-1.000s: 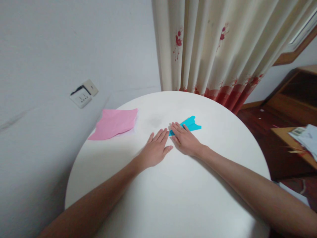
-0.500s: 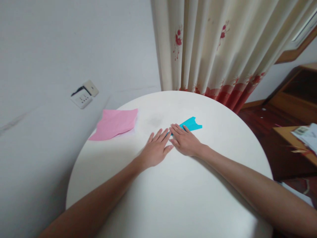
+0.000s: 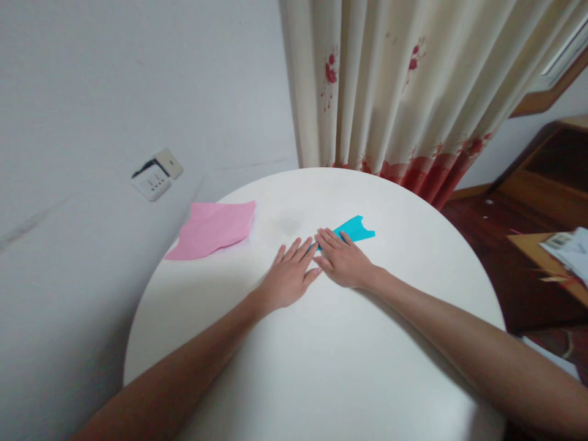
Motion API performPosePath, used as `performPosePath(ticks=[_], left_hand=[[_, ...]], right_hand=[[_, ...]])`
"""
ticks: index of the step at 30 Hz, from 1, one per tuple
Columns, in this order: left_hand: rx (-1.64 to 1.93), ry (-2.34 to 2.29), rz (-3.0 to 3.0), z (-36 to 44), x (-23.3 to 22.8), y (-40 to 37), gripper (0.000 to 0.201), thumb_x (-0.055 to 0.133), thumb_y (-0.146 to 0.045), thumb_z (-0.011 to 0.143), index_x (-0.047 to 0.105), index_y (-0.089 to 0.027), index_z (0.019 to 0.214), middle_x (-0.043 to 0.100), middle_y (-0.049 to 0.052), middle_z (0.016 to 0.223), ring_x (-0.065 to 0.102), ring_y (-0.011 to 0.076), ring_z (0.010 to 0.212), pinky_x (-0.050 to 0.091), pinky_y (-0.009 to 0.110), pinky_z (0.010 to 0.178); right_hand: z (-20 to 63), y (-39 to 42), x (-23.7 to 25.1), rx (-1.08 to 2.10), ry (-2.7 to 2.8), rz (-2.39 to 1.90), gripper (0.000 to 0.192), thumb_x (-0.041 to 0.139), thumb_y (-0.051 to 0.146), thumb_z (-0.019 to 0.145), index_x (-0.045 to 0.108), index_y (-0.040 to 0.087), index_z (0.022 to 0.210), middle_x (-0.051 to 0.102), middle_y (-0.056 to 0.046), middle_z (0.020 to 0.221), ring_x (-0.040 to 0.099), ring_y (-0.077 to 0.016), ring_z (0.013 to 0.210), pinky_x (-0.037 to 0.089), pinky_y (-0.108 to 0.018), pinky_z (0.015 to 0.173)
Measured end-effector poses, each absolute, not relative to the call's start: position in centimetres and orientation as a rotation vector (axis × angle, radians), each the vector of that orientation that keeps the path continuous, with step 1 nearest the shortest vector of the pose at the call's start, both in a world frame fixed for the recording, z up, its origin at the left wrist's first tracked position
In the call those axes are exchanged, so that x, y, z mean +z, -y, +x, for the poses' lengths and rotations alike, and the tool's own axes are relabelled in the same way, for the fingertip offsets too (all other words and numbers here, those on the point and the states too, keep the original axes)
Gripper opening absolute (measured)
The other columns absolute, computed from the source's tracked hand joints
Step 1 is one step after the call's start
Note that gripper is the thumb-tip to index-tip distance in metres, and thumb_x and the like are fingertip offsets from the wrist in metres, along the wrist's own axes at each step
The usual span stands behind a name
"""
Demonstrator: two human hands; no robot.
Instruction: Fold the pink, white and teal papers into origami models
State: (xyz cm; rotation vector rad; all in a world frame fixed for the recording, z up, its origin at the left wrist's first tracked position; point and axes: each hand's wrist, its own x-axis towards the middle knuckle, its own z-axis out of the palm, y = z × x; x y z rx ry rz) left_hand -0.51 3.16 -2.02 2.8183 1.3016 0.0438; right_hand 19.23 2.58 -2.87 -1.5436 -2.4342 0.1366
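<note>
You are pressing your right hand [image 3: 343, 262] flat, fingers spread, on the folded blue paper [image 3: 354, 229] at center frame, pinning it to the white table [image 3: 321, 367]. Your left hand [image 3: 288, 277] is lying flat beside it, grasping nothing, bracing against the tabletop. Pink paper [image 3: 212, 228] is lying left of them, well apart.

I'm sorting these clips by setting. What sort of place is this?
Most likely a room in a home: a round white table stands against a wall with a socket, beside a floral curtain and wooden furniture. Both hands press blue folded paper.
</note>
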Motion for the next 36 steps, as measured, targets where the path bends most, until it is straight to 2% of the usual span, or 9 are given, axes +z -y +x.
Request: performPosePath(ticks=[9, 18, 25, 31, 36], left_hand=[[0.071, -1.3, 2.82, -0.7, -2.3, -3.3, 0.062, 0.025, -0.052, 0.103, 0.022, -0.022, 0.157, 0.021, 0.008, 0.165, 0.013, 0.0287, 0.153, 0.018, 0.057, 0.12], [0.048, -1.294, 2.82, -0.6, -2.1, -3.2, 0.063, 0.024, -0.052, 0.103, 0.023, -0.02, 0.157, 0.017, 0.007, 0.165, 0.012, 0.0296, 0.153, 0.018, 0.057, 0.12], [0.045, -1.293, 2.802, -0.6, -1.9, -3.1, 0.063, 0.023, -0.052, 0.103, 0.022, -0.02, 0.157, 0.016, 0.006, 0.165, 0.012, 0.0298, 0.153, 0.017, 0.056, 0.12], [0.033, -1.304, 2.783, -0.5, -1.9, -3.2, 0.064, 0.024, -0.053, 0.103, 0.02, -0.021, 0.158, 0.014, 0.004, 0.166, 0.011, 0.0288, 0.153, 0.016, 0.056, 0.121], [0.052, -1.303, 2.778, -0.6, -2.2, -3.3, 0.063, 0.026, -0.053, 0.103, 0.021, -0.022, 0.158, 0.016, 0.004, 0.165, 0.011, 0.0282, 0.153, 0.016, 0.056, 0.121]], right_hand=[[19.8, -2.9, -3.1, 0.128, 2.346, -1.671, 0.068, 0.02, 0.051, 0.103, 0.03, 0.007, 0.154, 0.025, -0.016, 0.162, 0.018, -0.0275, 0.151, 0.017, -0.053, 0.121], [22.2, -4.6, -4.0, 0.064, 2.046, -1.985, 0.077, 0.018, 0.056, 0.101, 0.03, -0.001, 0.151, 0.027, -0.026, 0.159, 0.022, -0.0361, 0.149, 0.018, -0.056, 0.119], [22.8, -5.0, -4.1, 0.011, 1.902, -2.088, 0.076, 0.021, 0.051, 0.102, 0.026, -0.007, 0.15, 0.026, -0.03, 0.157, 0.02, -0.0386, 0.149, 0.018, -0.057, 0.119], [21.6, -4.4, -3.3, -0.196, 1.95, -1.864, 0.065, 0.025, 0.04, 0.103, 0.024, -0.002, 0.153, 0.018, -0.023, 0.162, 0.01, -0.0326, 0.152, 0.011, -0.056, 0.121], [20.4, -3.9, -3.3, 0.017, 2.269, -1.607, 0.058, 0.027, 0.037, 0.103, 0.032, 0.005, 0.152, 0.028, -0.017, 0.161, 0.019, -0.0287, 0.151, 0.018, -0.053, 0.121]])
